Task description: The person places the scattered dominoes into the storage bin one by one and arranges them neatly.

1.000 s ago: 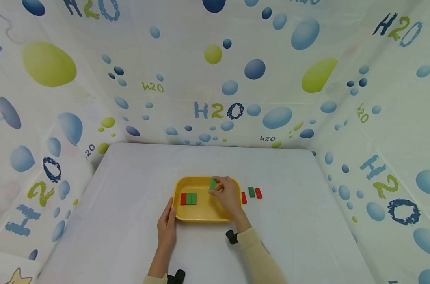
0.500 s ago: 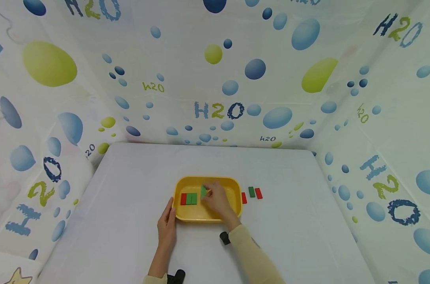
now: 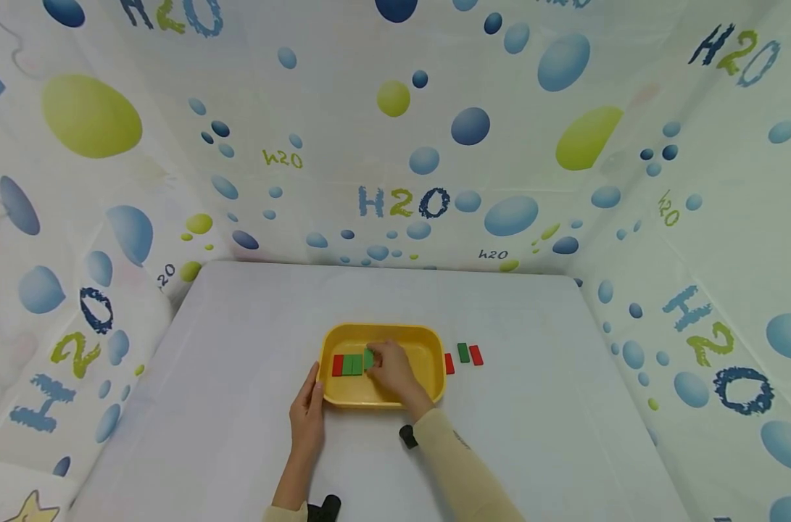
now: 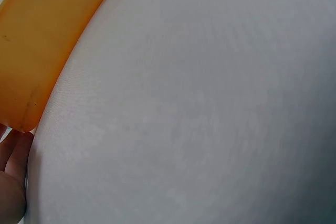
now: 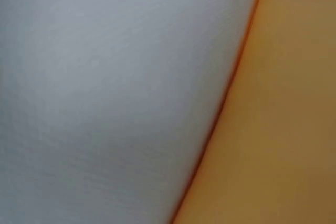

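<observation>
In the head view, a yellow tray stands on the white table. Inside it, a red tile and two green tiles lie side by side in a row at the left. My right hand pinches another green tile just right of that row; its fingers partly cover it. With fairly straight fingers, my left hand rests against the tray's left side near the front corner. The left wrist view shows its fingers touching the tray wall. In the right wrist view only tray and table appear.
Right of the tray lie a red tile close by its wall, a green tile and another red tile. The white tabletop extends around the tray, with a patterned curtain behind and at both sides.
My right hand has moved left across the tray with the green tile, bringing it close to the row. My left hand and the tray have stayed in place.
</observation>
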Available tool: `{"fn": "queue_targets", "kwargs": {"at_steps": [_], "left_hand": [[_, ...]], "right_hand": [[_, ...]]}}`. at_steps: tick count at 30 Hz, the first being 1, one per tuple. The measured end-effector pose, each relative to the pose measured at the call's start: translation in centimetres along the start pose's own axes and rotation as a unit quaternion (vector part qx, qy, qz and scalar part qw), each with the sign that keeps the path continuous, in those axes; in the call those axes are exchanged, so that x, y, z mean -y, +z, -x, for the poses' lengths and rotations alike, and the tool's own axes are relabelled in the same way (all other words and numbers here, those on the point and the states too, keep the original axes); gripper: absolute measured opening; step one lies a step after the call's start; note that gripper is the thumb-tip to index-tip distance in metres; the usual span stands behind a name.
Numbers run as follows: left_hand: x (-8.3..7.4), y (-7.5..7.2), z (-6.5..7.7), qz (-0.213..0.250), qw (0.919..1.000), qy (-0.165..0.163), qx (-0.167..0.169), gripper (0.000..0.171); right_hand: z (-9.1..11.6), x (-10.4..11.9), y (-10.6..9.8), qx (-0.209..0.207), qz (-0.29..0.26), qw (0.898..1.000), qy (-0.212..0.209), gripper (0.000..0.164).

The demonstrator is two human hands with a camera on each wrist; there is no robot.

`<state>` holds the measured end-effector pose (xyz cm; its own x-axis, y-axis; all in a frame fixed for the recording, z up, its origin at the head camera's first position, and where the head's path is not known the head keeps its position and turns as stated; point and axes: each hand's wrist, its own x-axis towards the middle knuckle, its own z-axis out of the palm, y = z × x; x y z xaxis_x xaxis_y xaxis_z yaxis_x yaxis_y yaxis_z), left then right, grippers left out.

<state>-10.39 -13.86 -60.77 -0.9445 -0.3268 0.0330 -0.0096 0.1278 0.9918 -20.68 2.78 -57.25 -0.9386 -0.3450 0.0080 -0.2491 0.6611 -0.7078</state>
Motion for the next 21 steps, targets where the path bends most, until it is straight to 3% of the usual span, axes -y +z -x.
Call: {"fn": "queue_targets", "kwargs": {"at_steps": [21], "left_hand": [[-0.13, 0.09, 0.06, -0.005, 0.9999, -0.016, -0.004, 0.046]], "right_hand": [[-0.11, 0.04, 0.27, 0.025, 0.015, 0.999, 0.021, 0.047]]}}
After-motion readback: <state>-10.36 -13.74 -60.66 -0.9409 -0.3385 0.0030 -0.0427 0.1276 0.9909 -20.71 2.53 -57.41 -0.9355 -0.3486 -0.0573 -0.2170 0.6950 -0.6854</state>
